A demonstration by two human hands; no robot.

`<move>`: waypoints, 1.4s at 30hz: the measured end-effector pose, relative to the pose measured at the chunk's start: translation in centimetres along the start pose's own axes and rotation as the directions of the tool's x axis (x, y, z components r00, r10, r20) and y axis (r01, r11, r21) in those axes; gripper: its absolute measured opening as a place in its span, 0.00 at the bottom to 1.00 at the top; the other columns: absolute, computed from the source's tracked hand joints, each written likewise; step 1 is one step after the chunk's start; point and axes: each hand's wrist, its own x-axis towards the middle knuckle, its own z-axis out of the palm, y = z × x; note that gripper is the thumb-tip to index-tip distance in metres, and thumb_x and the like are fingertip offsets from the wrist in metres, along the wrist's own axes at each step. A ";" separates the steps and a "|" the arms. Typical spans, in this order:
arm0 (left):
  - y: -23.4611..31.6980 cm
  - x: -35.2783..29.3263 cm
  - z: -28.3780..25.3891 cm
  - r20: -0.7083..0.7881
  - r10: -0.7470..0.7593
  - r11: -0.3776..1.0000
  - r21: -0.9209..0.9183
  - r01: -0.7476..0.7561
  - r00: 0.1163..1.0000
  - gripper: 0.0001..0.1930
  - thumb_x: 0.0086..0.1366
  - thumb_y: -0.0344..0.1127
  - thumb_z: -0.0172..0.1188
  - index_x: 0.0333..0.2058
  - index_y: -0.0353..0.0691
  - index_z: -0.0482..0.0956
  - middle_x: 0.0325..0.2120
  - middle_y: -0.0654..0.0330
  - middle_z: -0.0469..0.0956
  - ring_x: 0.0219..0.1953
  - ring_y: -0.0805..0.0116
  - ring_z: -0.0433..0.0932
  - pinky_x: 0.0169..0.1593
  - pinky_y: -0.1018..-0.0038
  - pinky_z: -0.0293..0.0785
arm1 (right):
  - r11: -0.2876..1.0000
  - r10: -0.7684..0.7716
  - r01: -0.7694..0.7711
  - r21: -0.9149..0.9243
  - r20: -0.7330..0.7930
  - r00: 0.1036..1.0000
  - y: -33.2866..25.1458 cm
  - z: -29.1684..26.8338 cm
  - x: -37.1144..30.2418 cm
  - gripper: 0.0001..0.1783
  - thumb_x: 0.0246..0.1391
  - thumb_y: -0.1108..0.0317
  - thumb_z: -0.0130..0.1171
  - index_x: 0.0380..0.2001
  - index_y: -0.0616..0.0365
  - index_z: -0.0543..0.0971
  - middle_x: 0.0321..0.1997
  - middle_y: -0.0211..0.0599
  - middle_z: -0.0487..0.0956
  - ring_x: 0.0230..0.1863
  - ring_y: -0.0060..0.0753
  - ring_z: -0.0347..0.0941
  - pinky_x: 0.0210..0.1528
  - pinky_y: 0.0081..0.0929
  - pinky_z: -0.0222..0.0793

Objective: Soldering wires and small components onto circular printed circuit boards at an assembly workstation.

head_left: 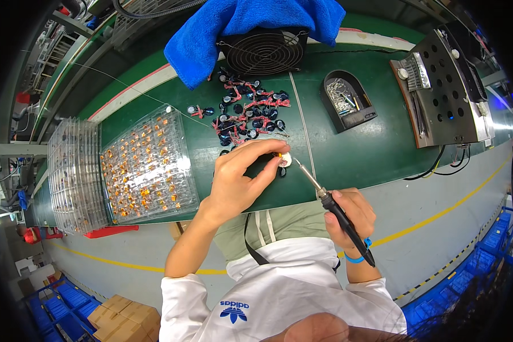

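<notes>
Over the green workbench (222, 196), the thumb and fingers of my left hand (239, 174) pinch a small round white part (285, 160) with a bit of orange at its edge. My right hand (353, 216) is wrapped round the black handle of a soldering iron (339, 212). The iron's metal tip points up and left, close beside the white part; whether it touches cannot be made out. Just beyond my left hand lies a loose pile of small round dark parts with red wires (251, 111). My left fingers partly hide the white part.
Left of the pile lies a clear plastic tray (182, 185) holding many orange pieces, with a stack of clear trays (74, 176) beside it. A black fan (262, 54) under a blue towel (194, 48) stands behind. Rightward are a black wire-filled box (359, 118) and a perforated metal box (447, 94).
</notes>
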 end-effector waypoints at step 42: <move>2.9 -27.9 -43.6 -0.951 -0.059 0.710 0.173 0.683 0.303 0.11 0.67 0.29 0.67 0.44 0.27 0.85 0.37 0.54 0.87 0.39 0.68 0.86 0.43 0.73 0.82 | 0.964 0.245 -0.238 0.121 -0.048 0.968 1.3 4.7 1.9 0.26 0.68 0.65 0.59 0.63 0.70 0.75 0.38 0.44 0.85 0.31 0.28 0.76 0.36 0.26 0.75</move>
